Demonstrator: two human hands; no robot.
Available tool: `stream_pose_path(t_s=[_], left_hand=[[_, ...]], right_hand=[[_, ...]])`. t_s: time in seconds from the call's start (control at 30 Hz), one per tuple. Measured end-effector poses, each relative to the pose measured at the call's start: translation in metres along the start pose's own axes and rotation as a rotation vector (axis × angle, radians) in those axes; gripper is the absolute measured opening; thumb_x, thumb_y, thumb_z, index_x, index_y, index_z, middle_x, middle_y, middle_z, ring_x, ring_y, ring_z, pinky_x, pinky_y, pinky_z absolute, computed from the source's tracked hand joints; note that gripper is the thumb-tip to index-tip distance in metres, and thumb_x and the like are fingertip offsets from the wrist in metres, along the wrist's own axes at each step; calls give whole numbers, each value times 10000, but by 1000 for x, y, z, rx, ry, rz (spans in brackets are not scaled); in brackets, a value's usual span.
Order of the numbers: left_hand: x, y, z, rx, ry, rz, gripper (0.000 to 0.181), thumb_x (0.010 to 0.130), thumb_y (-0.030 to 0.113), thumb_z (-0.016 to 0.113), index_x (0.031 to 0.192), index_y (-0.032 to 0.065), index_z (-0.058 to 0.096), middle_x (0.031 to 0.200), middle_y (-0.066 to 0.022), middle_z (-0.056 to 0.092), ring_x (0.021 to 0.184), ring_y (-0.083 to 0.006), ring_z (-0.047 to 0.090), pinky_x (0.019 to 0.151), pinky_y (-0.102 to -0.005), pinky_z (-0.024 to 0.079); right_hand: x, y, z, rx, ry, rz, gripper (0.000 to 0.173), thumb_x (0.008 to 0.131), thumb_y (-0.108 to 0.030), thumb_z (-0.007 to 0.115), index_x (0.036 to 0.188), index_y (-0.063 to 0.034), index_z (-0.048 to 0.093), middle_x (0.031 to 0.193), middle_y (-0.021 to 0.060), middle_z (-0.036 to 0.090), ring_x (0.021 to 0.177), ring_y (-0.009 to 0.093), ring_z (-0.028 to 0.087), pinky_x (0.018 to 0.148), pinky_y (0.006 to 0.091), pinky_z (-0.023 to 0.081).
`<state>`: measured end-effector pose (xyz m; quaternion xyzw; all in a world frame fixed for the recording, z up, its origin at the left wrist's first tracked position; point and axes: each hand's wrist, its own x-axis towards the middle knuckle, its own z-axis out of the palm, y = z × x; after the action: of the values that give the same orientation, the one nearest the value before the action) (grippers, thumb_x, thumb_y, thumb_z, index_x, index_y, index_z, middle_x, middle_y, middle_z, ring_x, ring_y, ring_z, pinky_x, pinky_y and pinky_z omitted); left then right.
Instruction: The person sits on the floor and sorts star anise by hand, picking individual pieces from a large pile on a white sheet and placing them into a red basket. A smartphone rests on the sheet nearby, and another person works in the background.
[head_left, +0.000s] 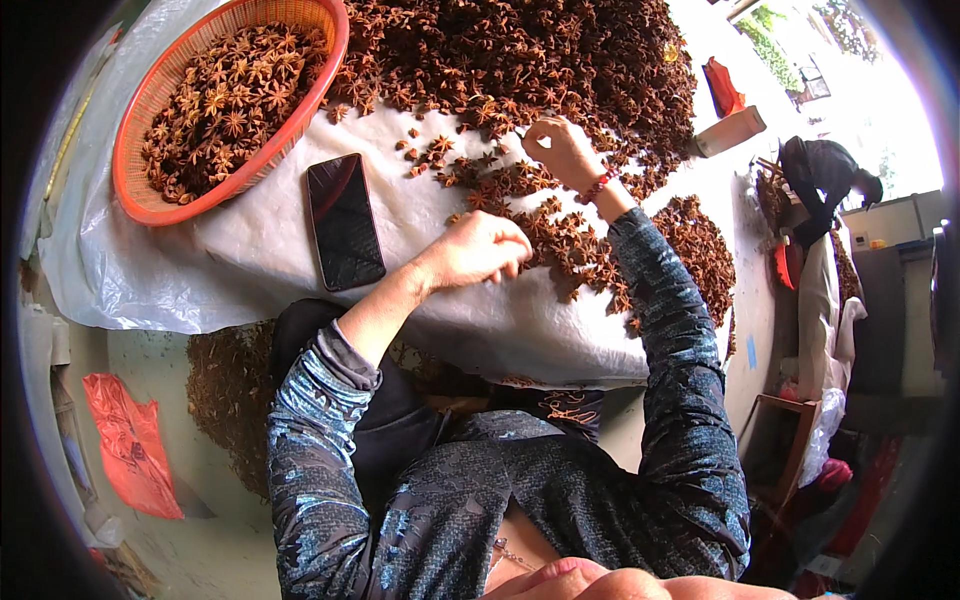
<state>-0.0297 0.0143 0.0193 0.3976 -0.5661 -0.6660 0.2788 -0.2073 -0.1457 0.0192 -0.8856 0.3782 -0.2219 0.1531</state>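
Note:
My left hand (480, 251) hovers over the near side of a loose spread of star anise (555, 244), its fingers curled downward. Whether anything sits under those fingers is hidden. My right hand (564, 152), with a red bead bracelet (598, 186) at the wrist, is at the front of a large heap of star anise (510, 52). Its thumb and forefinger curve together into a ring; I cannot make out a piece between them. A black smartphone (346, 222) lies on the white plastic sheet (420, 315), left of my left hand.
An orange plastic basket (225, 199) of star anise stands at the upper left. A smaller star anise pile (694, 259) lies right of my right forearm. On the floor are a red plastic bag (131, 446) and a brown heap (229, 405). Another person (821, 176) bends over at far right.

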Motion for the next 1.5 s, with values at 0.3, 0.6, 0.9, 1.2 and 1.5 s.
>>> stream_pose_path(t_s=[0.3,0.6,0.9,1.2,1.5], left_hand=[[9,2,-22,-28,461,101,247,932,153,563,1131,15,613,814,-13,662,591,-48,564,516,-176,457],[22,-12,-2,-806,171,107,219,956,109,478,1120,4,579,904,-97,664,764,-161,662,677,-293,571],[12,-11,-10,-479,529,134,168,941,128,508,943,-13,599,832,-96,663,711,-153,658,655,-267,553],[6,-9,16,80,601,222,152,901,24,496,940,-66,612,742,-113,673,628,-152,667,543,-261,543],[3,-16,34,759,764,654,156,809,5,553,963,-11,566,707,-174,635,632,-344,649,540,-389,532]], right_hand=[[-36,-26,-23,1112,-146,243,194,929,-233,589,898,-41,604,854,52,670,787,118,628,740,281,520],[-59,-81,12,1262,95,312,168,937,-232,577,897,-68,582,860,9,642,823,84,584,782,249,467],[-95,-120,-24,824,-228,192,208,963,-182,505,931,-3,608,768,59,664,741,132,634,690,277,516],[-92,-114,-26,523,-124,442,166,910,-85,562,1061,-27,525,900,83,633,854,157,619,657,323,499],[-103,-122,-31,476,-212,284,117,861,-137,610,879,-23,629,782,98,631,703,233,625,621,353,494]])
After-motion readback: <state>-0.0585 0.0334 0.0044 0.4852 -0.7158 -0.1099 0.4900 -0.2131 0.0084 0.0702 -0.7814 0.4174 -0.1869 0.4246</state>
